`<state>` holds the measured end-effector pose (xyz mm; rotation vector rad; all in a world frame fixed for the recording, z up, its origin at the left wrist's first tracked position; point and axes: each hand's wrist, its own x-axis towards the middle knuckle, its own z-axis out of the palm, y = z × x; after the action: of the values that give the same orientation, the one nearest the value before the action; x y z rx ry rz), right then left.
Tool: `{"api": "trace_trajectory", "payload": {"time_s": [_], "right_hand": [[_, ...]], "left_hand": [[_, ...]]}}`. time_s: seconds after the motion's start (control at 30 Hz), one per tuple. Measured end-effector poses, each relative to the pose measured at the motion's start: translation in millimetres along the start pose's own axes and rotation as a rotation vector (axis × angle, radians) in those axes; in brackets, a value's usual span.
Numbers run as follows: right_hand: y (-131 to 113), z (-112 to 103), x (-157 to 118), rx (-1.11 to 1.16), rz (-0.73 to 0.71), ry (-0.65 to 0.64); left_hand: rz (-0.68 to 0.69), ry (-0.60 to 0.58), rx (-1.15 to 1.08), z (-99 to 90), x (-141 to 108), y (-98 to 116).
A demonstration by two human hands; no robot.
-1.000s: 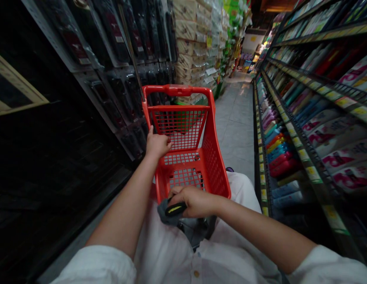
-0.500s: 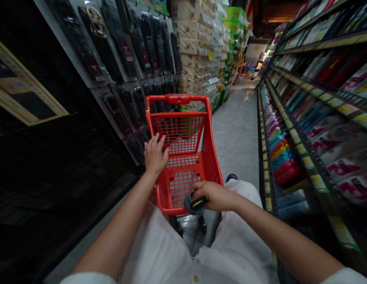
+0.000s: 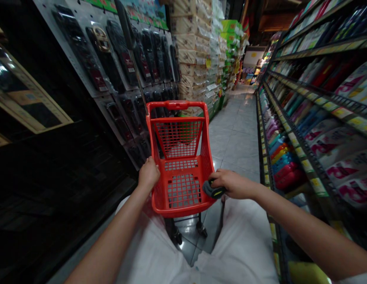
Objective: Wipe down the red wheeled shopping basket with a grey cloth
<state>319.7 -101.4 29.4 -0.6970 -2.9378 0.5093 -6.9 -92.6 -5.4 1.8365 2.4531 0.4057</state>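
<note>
A small red plastic shopping cart (image 3: 174, 212) with grid panels stands right in front of me, between my knees. My left hand (image 3: 148, 174) is closed around its left rim. Near the right rim, my right hand (image 3: 233, 184) grips a dark grey bundle (image 3: 212, 190) that looks like soft fabric and has a black part with a yellow-green mark. The bundle overlaps the rim from my viewpoint; I cannot tell whether the hand also touches the cart. Through the grid bottom of the basket I see the floor. A thin metal pole (image 3: 139, 77) rises at the cart's far left corner.
Packaged belts (image 3: 112, 51) hang on a white rack at the left, beside a dark wall. Stacked beige packs (image 3: 189, 51) and green boxes (image 3: 231, 35) line the aisle further on. Shelves (image 3: 308, 114) of packaged goods run along the right. Grey floor tiles (image 3: 239, 130) lead ahead.
My left hand has moved down and back along the cart's left side and closed on the rim. My right hand has carried the grey bundle rightward from the near edge to the right rim.
</note>
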Motion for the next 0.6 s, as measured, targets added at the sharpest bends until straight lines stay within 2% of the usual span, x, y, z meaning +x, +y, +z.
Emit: {"api": "trace_trajectory", "payload": {"time_s": [0.1, 0.2, 0.3, 0.37, 0.5, 0.6], "right_hand": [[37, -9, 19, -0.09, 0.093, 0.114], [73, -13, 42, -0.132, 0.262, 0.327], [85, -6, 52, -0.13, 0.437, 0.539], [76, 4, 50, -0.145, 0.419, 0.537], [53, 22, 33, -0.151, 0.206, 0.386], [69, 18, 27, -0.12, 0.242, 0.455]], "left_hand": [[0.017, -0.009, 0.031, -0.5, 0, 0], [0.031, -0.023, 0.058, -0.9, 3, 2], [0.055, -0.043, 0.064, -0.7, 11, 2], [0.086, -0.056, 0.054, -0.2, 20, 1], [0.166, -0.079, 0.011, 2.0, 44, -6], [0.208, -0.096, -0.03, 4.5, 61, -11]]}}
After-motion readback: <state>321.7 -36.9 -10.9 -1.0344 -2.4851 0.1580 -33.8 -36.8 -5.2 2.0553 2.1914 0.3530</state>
